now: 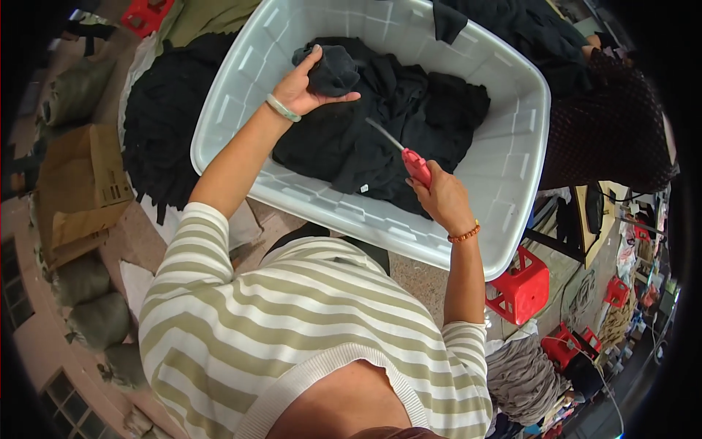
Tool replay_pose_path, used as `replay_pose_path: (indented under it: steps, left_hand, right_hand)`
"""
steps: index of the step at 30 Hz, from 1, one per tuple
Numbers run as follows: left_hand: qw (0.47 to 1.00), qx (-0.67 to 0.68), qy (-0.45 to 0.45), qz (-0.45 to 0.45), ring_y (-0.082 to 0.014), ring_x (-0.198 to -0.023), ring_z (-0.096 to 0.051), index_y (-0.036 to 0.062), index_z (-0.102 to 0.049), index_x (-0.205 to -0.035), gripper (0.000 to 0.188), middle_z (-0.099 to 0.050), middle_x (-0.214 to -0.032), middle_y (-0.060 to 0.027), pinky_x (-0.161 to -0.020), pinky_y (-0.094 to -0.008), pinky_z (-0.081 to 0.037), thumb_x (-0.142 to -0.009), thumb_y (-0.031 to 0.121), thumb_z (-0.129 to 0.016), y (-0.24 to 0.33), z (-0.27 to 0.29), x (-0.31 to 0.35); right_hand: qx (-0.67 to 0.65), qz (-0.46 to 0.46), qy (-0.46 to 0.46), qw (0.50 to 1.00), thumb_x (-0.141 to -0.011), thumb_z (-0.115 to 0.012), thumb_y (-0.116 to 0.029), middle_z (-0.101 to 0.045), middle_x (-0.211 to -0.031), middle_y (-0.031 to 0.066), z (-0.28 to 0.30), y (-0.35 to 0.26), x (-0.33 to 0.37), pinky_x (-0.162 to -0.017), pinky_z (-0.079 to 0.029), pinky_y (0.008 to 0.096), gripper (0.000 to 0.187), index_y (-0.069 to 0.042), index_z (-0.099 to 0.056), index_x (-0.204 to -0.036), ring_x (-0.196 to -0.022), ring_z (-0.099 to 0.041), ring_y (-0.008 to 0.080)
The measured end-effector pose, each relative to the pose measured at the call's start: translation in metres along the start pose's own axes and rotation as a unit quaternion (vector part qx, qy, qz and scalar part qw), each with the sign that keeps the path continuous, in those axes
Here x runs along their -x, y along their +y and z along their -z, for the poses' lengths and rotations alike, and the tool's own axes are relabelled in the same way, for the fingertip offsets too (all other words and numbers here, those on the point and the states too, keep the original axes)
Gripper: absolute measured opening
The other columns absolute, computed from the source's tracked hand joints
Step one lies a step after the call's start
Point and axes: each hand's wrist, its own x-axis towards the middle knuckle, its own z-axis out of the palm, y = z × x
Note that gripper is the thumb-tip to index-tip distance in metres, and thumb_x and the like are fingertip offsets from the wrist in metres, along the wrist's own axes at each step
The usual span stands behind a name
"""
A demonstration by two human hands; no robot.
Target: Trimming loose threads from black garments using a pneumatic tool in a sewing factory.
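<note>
My left hand (301, 86), with a pale bangle at the wrist, holds a rolled dark cloth bundle (335, 71) over the far left of a large pale-grey plastic tub (512, 154). Thumb and one finger spread around the bundle; the other fingers are hidden behind it. My right hand (444, 196), wearing an orange bead bracelet, is closed round the red handle of a tool with a slim metal blade (415, 167). Its blade points up and left above the black cloth (380, 139) heaped in the tub. A gap separates the blade from the bundle.
Black fabric (168, 117) is piled left of the tub, beside an opened cardboard box (80, 186). Stuffed sacks (99, 322) line the left side. A red stool (523, 287) stands close at the tub's right corner. Another person's dark sleeve (607, 124) is at the far right.
</note>
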Motion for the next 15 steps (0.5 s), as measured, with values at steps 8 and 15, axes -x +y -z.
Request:
replay_pose_path:
  steps: [8,15]
  left_hand:
    - [0.950,0.035,-0.308,-0.027,-0.0304,-0.112,-0.056,0.0050,-0.041,-0.135,0.060,-0.057,-0.122,-0.0154,-0.094,-0.0528,-0.043,-0.090,0.041,-0.058,0.068,-0.146,0.105]
    - [0.979,-0.097,-0.161,-0.076,-0.0326,-0.119,-0.052,0.0046,-0.043,-0.135,0.061,-0.053,-0.129,-0.0152,-0.094,-0.0505,-0.045,-0.093,0.048,-0.049,0.050,-0.108,0.165]
  right_hand:
    - [-0.258,-0.218,0.048,0.940,-0.076,-0.073,-0.044,-0.064,-0.063,0.0077,-0.024,-0.007,-0.010,-0.063,-0.047,0.0368,0.048,0.002,-0.064,-0.084,-0.060,-0.062,0.0217]
    - [-0.520,0.269,0.066,0.808,-0.083,-0.067,-0.013,-0.052,-0.130,0.0149,-0.099,-0.102,-0.054,-0.101,-0.040,0.0319,0.054,-0.002,-0.045,-0.131,-0.119,-0.051,0.0246]
